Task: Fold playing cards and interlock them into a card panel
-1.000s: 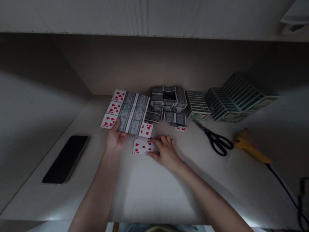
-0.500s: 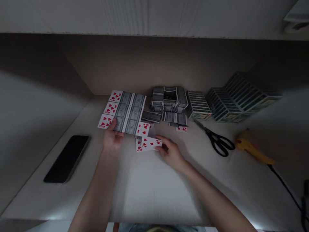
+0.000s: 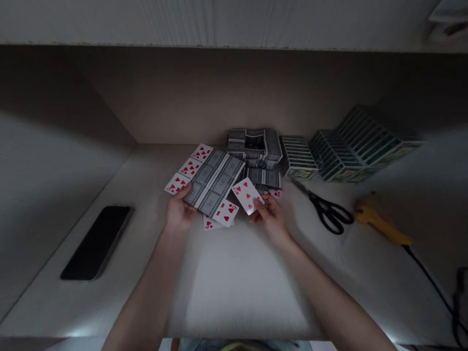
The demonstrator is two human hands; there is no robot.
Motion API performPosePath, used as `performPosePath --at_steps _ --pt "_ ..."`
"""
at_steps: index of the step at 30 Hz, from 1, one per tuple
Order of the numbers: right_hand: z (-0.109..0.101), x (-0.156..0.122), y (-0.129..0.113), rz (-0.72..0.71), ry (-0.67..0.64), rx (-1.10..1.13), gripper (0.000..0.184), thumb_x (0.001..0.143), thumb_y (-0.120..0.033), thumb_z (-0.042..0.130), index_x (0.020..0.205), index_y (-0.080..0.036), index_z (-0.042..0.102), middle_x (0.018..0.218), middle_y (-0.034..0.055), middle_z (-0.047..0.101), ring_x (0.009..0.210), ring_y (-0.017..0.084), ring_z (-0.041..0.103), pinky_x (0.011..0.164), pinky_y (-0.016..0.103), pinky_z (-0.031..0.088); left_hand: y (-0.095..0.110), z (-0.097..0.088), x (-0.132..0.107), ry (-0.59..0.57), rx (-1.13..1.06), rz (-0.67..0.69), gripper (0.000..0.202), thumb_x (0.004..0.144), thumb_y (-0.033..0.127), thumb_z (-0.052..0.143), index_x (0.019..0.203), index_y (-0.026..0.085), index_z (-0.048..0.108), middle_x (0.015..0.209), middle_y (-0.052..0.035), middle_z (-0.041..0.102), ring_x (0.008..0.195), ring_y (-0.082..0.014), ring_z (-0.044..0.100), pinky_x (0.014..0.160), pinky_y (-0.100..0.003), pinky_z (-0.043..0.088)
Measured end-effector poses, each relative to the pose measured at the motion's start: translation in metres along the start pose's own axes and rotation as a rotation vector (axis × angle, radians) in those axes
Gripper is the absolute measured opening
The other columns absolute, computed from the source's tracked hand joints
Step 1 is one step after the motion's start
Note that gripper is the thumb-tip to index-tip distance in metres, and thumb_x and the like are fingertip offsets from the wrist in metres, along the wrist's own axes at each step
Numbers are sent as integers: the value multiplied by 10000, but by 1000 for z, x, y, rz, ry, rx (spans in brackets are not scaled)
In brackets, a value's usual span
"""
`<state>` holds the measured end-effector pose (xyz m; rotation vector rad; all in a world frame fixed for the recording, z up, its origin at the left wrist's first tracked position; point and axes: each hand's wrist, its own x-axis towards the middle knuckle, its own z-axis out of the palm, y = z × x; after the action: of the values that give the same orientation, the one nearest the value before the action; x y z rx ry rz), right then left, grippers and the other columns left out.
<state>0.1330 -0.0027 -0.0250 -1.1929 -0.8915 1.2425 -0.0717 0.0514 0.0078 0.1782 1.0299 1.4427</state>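
Note:
My left hand (image 3: 181, 209) grips a panel of joined playing cards (image 3: 214, 180) by its lower left edge, thumb on top. The panel shows patterned backs, with heart faces sticking out along its left side and one at its lower right corner. Between the thumb and fingers of my right hand (image 3: 268, 217) is a single five of hearts card (image 3: 247, 196), face up, close to the panel's right edge. Partly hidden under the panel, a four of hearts card (image 3: 209, 224) lies on the table.
Behind the panel stands a boxy card structure (image 3: 272, 146), with joined cards (image 3: 261, 176) before it. Farther right are ribbed card structures (image 3: 298, 156), black-handled scissors (image 3: 329, 214) and a yellow glue gun (image 3: 380, 222) with a cord. A phone (image 3: 97, 243) lies left. A shelf edge (image 3: 234, 48) hangs overhead.
My right hand has lifted the five of hearts off the table and moved it up and right. My left hand has shifted right and turned the panel clockwise, over the loose cards.

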Motion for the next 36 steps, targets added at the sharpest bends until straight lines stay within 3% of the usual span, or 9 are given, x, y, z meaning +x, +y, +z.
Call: performPosePath --at_steps 18,27,36 --pt "3 -1 2 -9 30 -8 310 687 -470 587 784 -206 456 427 -80 500 323 83 443 348 201 333 -2 2 1 -4 -8 0 109 719 71 545 759 137 621 714 -53 673 643 -158 637 611 -270 543" --pt "1 -1 1 11 -46 -65 359 702 -462 563 892 -158 574 473 -53 512 342 66 410 343 205 324 -4 1 1 -26 47 5 87 719 88 556 747 128 629 733 -57 674 650 -155 634 591 -253 535" --pt "-7 3 -3 95 -87 -39 347 654 -437 614 852 -152 614 453 -47 529 310 66 392 315 204 300 -4 1 0 -45 104 31 75 730 110 562 743 115 636 691 -45 669 603 -141 617 568 -243 524"
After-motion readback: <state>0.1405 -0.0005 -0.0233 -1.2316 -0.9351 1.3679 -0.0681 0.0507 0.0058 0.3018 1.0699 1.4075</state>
